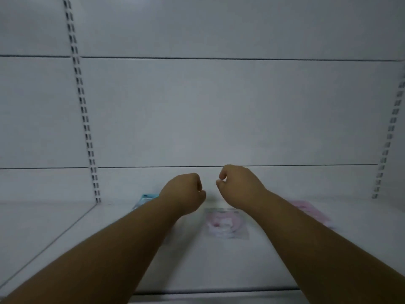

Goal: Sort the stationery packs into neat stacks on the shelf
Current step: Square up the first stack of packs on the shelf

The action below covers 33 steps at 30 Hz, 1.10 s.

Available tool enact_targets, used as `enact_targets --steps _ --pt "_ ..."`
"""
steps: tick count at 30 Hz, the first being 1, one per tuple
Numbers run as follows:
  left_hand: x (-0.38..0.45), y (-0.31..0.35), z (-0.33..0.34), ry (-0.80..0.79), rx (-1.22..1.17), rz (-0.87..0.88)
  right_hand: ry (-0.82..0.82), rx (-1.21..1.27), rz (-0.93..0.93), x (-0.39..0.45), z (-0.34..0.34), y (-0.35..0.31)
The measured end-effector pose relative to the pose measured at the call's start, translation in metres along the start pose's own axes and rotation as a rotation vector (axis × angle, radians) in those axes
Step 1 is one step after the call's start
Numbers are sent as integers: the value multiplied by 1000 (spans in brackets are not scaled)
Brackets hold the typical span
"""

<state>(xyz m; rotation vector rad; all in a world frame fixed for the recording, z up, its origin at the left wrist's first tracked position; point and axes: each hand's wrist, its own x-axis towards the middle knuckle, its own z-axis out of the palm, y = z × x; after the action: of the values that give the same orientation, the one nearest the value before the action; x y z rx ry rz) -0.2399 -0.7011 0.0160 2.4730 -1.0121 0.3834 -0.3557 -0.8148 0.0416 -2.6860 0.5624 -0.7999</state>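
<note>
**Q:** What fills most of the field?

**A:** A white back panel [219, 110] crossed by two thin horizontal seams and flanked by slotted uprights: one at 10 o'clock [81, 102], one at 3 o'clock [390, 132]. Below it lies the white shelf [230, 266], reaching from centre down to 6 o'clock.

**Q:** And the limbs?

**A:** Two bare forearms rise from 7 and 5 o'clock and converge just below centre. The left hand [182, 191] sits at about 7 o'clock of centre, fingers curled into a loose fist; nothing shows inside it. The right hand [238, 187] sits just beside it, at about 5 o'clock of centre, with thumb and forefinger drawn near each other and the other fingers curled under. Nothing is seen between them, though motion blur prevents certainty. The hands are close together but apart.

**Q:** Where are the stationery packs?

**A:** Three lie flat on the shelf, all blurred. A clear pack with pink and white contents [225, 222] lies at 6 o'clock of the hands, between the forearms. A pink pack [311, 210] shows at 4 o'clock, partly hidden behind the right forearm. The smallest visible piece, a blue pack [144, 199], peeks out at 8 o'clock, behind the left wrist. The packs lie well apart, not stacked.
</note>
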Motion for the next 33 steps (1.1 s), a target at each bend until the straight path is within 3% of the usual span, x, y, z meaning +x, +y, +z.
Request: enact_targets --steps 9,12,15,21,26,29,33 --pt "-41 -137 -47 -27 -18 -120 -100 -69 89 1 80 -99" --pt "-49 -150 -42 -181 40 -199 -166 -108 196 -7 92 -105" --pt "-51 -147 -34 -256 -4 -164 -210 -89 275 -13 103 -112" --pt "-48 -139 -31 -173 -428 -293 -123 122 359 -13 112 -115" --pt "-51 -141 -44 -100 -1144 -485 -28 585 363 -13 116 -116" --pt "-56 -145 -53 -42 -1347 -351 29 772 283 -15 111 -121" --pt "-72 -144 -57 25 -1278 -207 45 966 286 -24 109 -125"
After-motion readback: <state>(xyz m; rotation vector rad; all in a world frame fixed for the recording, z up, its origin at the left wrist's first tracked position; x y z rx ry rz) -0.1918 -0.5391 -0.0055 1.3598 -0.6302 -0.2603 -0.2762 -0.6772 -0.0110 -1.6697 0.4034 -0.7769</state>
